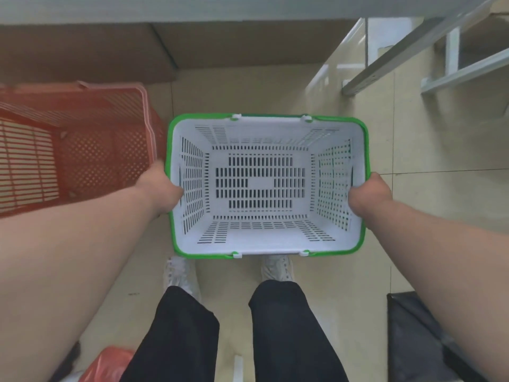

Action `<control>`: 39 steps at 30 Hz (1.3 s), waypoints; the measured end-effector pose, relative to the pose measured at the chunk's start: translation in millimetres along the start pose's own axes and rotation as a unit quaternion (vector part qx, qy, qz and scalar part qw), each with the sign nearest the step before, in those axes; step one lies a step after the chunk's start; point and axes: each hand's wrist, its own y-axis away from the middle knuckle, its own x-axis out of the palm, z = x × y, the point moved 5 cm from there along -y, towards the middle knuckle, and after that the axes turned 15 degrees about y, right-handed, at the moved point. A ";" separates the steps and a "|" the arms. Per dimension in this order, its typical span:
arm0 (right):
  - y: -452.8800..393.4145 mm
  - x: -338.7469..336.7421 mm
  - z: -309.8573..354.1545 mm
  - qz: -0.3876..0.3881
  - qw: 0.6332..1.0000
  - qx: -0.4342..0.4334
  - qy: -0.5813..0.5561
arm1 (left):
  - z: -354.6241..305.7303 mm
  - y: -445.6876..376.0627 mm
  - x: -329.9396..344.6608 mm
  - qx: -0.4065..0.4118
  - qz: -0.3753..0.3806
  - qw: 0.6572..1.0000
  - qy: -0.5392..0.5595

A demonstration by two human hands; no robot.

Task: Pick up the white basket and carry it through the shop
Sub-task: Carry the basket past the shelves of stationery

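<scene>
Head view is looking straight down at a tiled floor [413,150] that is filling most of the frame. Across the upper left a cardboard box [82,51] is lying flat, and metal shelf rails [413,48] are slanting through the upper right. A red basket [71,150] is sitting at the left, just beside the white basket [264,244], which is hanging in the centre of the frame with its green rim showing all round and nothing inside it. The person's black trouser legs [283,326] are rising from the bottom edge, with white shoes [179,271] peeking out under the basket. The left hand [161,188] is closing round the basket's left rim, and the right hand [369,194] is gripping the right rim, thumbs tucked inside the walls.
</scene>
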 end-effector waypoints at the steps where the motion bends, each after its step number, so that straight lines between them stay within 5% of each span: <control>1: 7.7 -6.8 -0.4 0.001 1.000 0.002 0.000 | -3.0 8.8 -6.3 -0.004 0.006 1.000 0.007; 7: 62.6 -74.2 2.5 -0.011 1.000 0.003 0.027 | -19.6 60.6 -60.6 -0.021 0.017 0.998 0.058; 11: 104.4 -119.4 13.9 -0.025 0.998 -0.036 0.044 | -25.3 104.3 -100.7 -0.073 0.039 0.978 0.191; 21: 212.7 -198.3 82.1 -0.059 0.986 -0.157 0.023 | -16.7 173.2 -222.2 -0.002 0.024 0.935 0.353; 32: 310.4 -156.8 205.9 -0.030 0.977 -0.210 0.025 | 67.4 167.5 -357.9 -0.022 -0.053 0.867 0.495; 39: 346.8 -105.2 266.2 -0.004 0.982 -0.187 -0.032 | 101.3 138.1 -424.1 -0.047 -0.082 0.866 0.490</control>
